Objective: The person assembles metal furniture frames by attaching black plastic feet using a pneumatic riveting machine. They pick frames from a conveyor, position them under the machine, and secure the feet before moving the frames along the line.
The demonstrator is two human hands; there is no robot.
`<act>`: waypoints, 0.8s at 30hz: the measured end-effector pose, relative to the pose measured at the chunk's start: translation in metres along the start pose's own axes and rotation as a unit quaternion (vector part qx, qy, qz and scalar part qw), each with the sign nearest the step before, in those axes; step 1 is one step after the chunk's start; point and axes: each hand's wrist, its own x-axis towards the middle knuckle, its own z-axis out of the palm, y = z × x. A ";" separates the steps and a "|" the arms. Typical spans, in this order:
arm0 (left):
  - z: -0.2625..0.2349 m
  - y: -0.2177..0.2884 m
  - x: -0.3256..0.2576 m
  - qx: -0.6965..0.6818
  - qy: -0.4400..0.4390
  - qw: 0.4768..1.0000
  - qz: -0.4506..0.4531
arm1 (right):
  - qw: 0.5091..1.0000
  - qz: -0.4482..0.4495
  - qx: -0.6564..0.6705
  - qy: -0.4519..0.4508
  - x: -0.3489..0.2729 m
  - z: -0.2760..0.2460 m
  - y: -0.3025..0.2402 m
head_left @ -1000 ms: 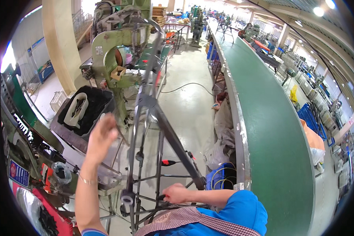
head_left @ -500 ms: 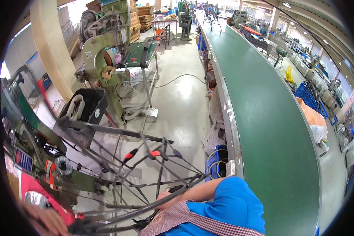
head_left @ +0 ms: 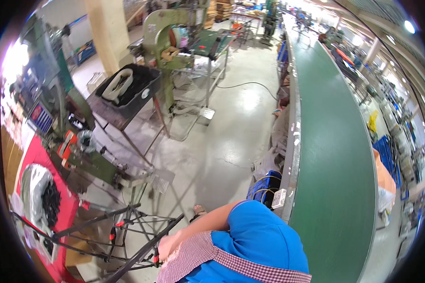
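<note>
Black frame (head_left: 144,249) nearer red surface (head_left: 67,208)

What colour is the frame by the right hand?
Black frame, with small red parts; head view.

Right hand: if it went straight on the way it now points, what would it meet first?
The right hand would probably meet the diagonal black tube first, just to its left; whether they touch is unclear.

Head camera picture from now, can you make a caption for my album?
Right hand at a black tube frame, beside a long green surface on a workshop floor.
</note>
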 end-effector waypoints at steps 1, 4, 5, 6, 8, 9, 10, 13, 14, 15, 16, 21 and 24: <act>-0.015 -0.033 0.002 0.005 0.044 0.999 -0.028 | 0.999 0.017 -0.021 0.019 -0.006 -0.005 0.004; -0.081 -0.151 -0.006 0.000 0.166 0.981 -0.105 | 0.997 0.007 -0.057 -0.060 0.007 -0.006 0.040; -0.106 -0.183 -0.010 -0.003 0.199 0.972 -0.126 | 0.998 0.018 -0.027 -0.062 -0.002 -0.017 0.040; -0.127 -0.213 -0.016 -0.006 0.224 0.965 -0.138 | 0.996 0.044 -0.015 -0.078 -0.006 -0.033 0.039; -0.093 -0.210 -0.008 0.137 0.268 0.937 -0.179 | 0.999 0.046 -0.029 -0.003 -0.004 -0.024 0.073; -0.128 -0.239 -0.015 0.129 0.290 0.935 -0.160 | 0.996 0.063 -0.050 -0.028 0.002 -0.032 0.075; -0.151 -0.253 -0.020 0.163 0.291 0.928 -0.167 | 0.996 0.070 -0.048 -0.025 0.005 -0.040 0.082; -0.226 -0.310 -0.048 0.199 0.412 0.867 -0.198 | 0.996 0.076 -0.047 -0.004 0.010 -0.058 0.113; -0.245 -0.322 -0.057 0.323 0.435 0.825 -0.163 | 0.996 0.066 -0.053 0.016 0.017 -0.065 0.128; -0.243 -0.323 -0.052 0.422 0.453 0.753 -0.222 | 0.995 0.070 -0.059 0.037 0.018 -0.073 0.142; -0.240 -0.323 -0.047 0.514 0.463 0.668 -0.275 | 0.993 0.087 -0.053 0.055 0.020 -0.087 0.157; -0.233 -0.325 -0.051 0.381 0.521 0.712 -0.276 | 0.978 0.139 -0.053 0.145 0.056 -0.194 0.267; -0.164 -0.349 -0.052 0.145 0.499 0.782 -0.344 | 0.958 0.139 -0.009 0.252 0.104 -0.282 0.305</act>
